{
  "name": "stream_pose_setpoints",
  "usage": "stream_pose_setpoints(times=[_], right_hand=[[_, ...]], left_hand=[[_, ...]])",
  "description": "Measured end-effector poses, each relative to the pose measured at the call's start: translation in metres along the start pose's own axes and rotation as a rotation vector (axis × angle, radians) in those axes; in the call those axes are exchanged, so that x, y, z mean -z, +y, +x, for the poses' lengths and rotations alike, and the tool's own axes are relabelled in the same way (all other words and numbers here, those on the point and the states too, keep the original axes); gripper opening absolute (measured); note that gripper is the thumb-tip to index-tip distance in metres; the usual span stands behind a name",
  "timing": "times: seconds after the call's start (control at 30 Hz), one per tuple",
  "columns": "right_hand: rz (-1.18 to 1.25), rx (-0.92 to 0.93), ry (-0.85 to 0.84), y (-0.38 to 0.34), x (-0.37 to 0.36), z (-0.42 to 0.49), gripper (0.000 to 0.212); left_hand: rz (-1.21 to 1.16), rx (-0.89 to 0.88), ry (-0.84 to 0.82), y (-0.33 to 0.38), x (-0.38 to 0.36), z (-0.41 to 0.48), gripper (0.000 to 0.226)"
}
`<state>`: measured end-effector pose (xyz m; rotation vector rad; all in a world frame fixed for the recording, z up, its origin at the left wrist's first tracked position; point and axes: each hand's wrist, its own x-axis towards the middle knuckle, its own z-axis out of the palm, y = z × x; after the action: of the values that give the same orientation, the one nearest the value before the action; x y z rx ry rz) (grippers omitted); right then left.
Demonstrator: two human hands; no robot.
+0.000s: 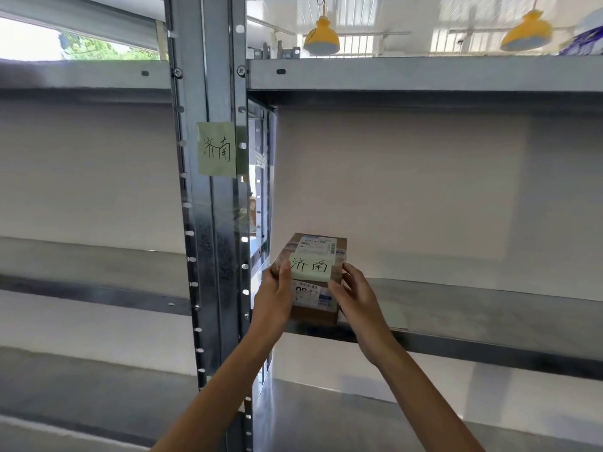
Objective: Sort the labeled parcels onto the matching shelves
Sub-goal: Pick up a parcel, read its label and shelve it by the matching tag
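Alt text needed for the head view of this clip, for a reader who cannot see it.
A person's left hand and right hand grip a small cardboard parcel at the left end of a metal shelf. Its green note reads 济南, matching the post note on the upright beside it.

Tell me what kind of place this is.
Likely a parcel sorting room: steel shelving, a handwritten green note on its upright, and a cardboard parcel bearing a matching note.

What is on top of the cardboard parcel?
A green note lies on the parcel, over white shipping labels. The note, left hand and right hand hide parts of the labels.
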<state>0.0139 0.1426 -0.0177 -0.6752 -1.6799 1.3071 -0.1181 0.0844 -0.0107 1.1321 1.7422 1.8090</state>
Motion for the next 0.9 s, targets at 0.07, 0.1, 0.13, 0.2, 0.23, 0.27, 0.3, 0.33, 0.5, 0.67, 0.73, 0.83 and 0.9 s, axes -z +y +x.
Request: stream_pose_setpoints(times=[0.07, 0.1, 0.13, 0.2, 0.23, 0.27, 0.3, 0.33, 0.5, 0.67, 0.73, 0.83, 0.9], right_hand=[[-0.040, 0.031, -0.003, 0.002, -0.001, 0.005, 0.054], [-0.045, 0.041, -0.003, 0.003, -0.002, 0.008, 0.054], [-0.048, 0.045, 0.001, 0.004, -0.001, 0.010, 0.053], [-0.055, 0.050, 0.015, 0.007, -0.001, 0.013, 0.052], [-0.059, 0.050, 0.018, 0.009, -0.001, 0.015, 0.053], [-0.064, 0.046, 0.019, 0.010, -0.001, 0.016, 0.053], [-0.069, 0.042, 0.021, 0.011, -0.001, 0.018, 0.054], [-0.073, 0.039, 0.026, 0.012, -0.001, 0.019, 0.055], [-0.104, 0.033, 0.058, 0.011, -0.005, 0.016, 0.057], [-0.207, 0.035, 0.177, 0.003, -0.010, 0.007, 0.065], [-0.232, 0.076, 0.233, -0.007, -0.010, 0.003, 0.062], [-0.331, 0.182, 0.310, -0.024, -0.006, -0.003, 0.056], [-0.370, 0.251, 0.344, -0.035, -0.004, -0.010, 0.051]], left_hand=[[-0.001, -0.003, -0.021, -0.002, -0.001, 0.003, 0.045], [-0.006, -0.004, -0.033, -0.003, -0.001, 0.004, 0.049], [-0.008, -0.003, -0.044, -0.003, -0.001, 0.005, 0.055], [0.003, -0.006, -0.065, -0.004, 0.000, 0.009, 0.061], [0.009, -0.006, -0.073, -0.005, 0.001, 0.011, 0.059], [0.014, -0.003, -0.081, -0.006, 0.001, 0.014, 0.054], [0.016, 0.003, -0.088, -0.007, 0.001, 0.015, 0.049], [0.016, 0.006, -0.091, -0.008, 0.001, 0.017, 0.045], [-0.001, -0.035, -0.066, -0.011, 0.002, 0.013, 0.037], [0.004, -0.226, -0.110, -0.009, 0.008, 0.001, 0.047], [0.127, -0.278, -0.178, -0.005, 0.015, 0.001, 0.060], [0.324, -0.370, -0.174, -0.001, 0.026, 0.000, 0.067], [0.406, -0.457, -0.129, 0.001, 0.034, -0.004, 0.064]])
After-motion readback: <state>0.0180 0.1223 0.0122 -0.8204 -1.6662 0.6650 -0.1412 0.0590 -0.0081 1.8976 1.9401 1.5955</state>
